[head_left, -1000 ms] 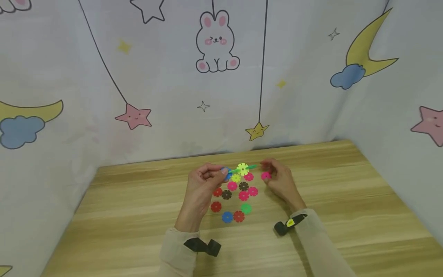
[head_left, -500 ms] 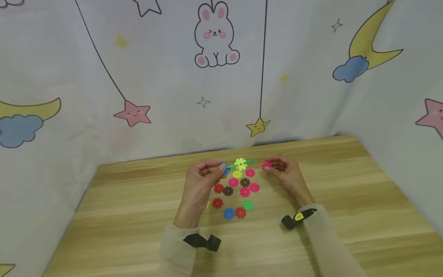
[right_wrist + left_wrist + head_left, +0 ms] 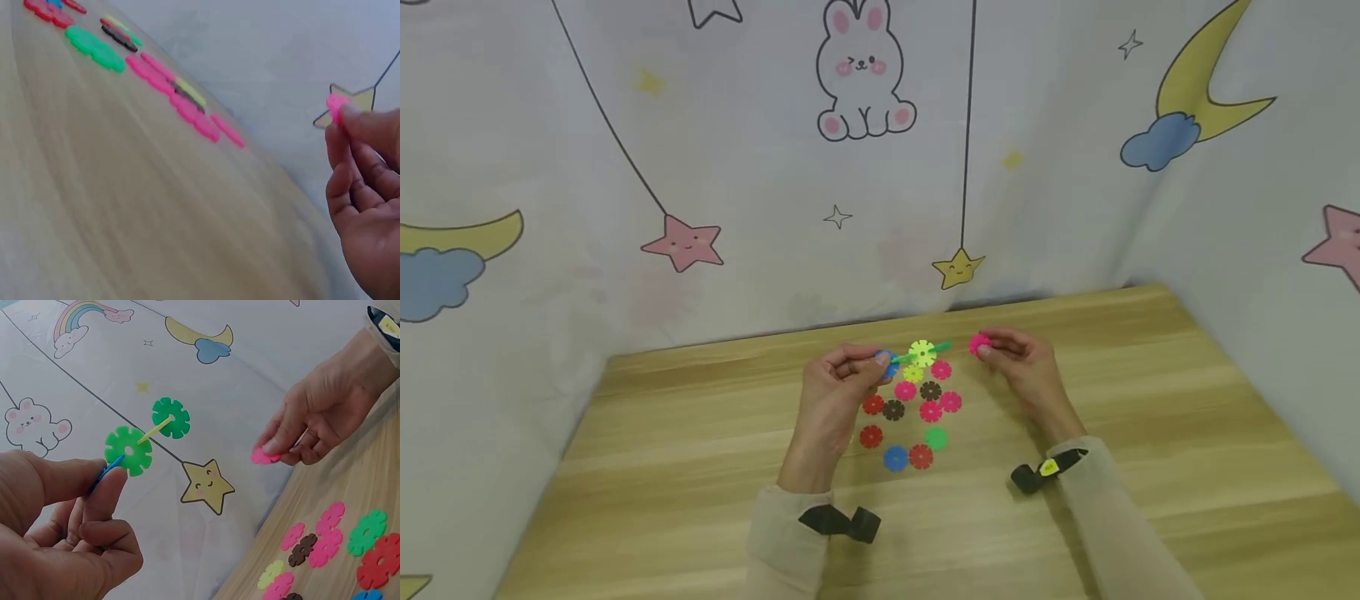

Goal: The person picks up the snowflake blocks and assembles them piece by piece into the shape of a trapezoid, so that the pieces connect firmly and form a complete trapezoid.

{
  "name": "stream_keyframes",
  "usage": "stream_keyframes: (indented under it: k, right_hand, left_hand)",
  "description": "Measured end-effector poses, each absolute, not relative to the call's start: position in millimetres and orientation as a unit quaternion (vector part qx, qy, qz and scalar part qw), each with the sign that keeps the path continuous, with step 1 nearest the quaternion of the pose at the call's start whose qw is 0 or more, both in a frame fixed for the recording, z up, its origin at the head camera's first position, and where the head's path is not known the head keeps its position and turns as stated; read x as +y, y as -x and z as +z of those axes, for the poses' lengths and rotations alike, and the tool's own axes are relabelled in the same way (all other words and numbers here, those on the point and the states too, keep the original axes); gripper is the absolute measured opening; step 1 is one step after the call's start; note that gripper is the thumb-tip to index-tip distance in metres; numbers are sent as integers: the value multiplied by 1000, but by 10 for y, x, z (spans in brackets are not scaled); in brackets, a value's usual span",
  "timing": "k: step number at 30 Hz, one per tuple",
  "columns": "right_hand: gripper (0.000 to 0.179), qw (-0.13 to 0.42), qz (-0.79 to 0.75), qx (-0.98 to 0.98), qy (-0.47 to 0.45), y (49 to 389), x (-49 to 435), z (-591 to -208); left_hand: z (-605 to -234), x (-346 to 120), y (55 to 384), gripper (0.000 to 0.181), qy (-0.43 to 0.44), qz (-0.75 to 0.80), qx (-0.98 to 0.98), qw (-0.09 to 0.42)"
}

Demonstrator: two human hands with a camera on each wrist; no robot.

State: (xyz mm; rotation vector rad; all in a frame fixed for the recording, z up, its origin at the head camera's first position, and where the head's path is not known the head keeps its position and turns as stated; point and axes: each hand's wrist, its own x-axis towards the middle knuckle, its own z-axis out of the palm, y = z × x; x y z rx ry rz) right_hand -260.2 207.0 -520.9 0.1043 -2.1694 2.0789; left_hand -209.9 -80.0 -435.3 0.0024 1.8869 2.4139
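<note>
My left hand (image 3: 831, 396) pinches a blue notched snowflake disc (image 3: 106, 473) between thumb and finger. Joined to it is a chain seen best in the left wrist view: a green disc (image 3: 117, 442), a yellow disc (image 3: 154, 431) edge-on, then another green disc (image 3: 179, 417). This chain hangs in the air and points toward the right. My right hand (image 3: 1033, 379) pinches a single pink snowflake disc (image 3: 978, 343) by its edge, with its other fingers loosely curled. A gap separates the pink disc from the chain's far green end.
Loose discs lie flat on the wooden table (image 3: 662, 467) below the hands, among them a blue disc (image 3: 896, 458), a red disc (image 3: 921, 457), a green disc (image 3: 936, 438) and a dark brown disc (image 3: 893, 410). Printed cloth (image 3: 760, 158) stands behind the table.
My right hand has moved outward and up, away from the chain's end, and the pink disc has turned to face the head camera. My left hand keeps its hold with little movement.
</note>
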Motion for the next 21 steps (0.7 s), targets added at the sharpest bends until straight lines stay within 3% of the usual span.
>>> stream_keyframes:
  k: [8, 21]
  right_hand:
    - [21, 40, 773, -626, -93, 2442, 1952, -4868]
    - [29, 34, 775, -604, -182, 2358, 1772, -4601]
  left_hand:
    - [-4332, -829, 2115, 10, -8, 793, 608, 29]
    - [-4346, -854, 2124, 9, -9, 797, 604, 17]
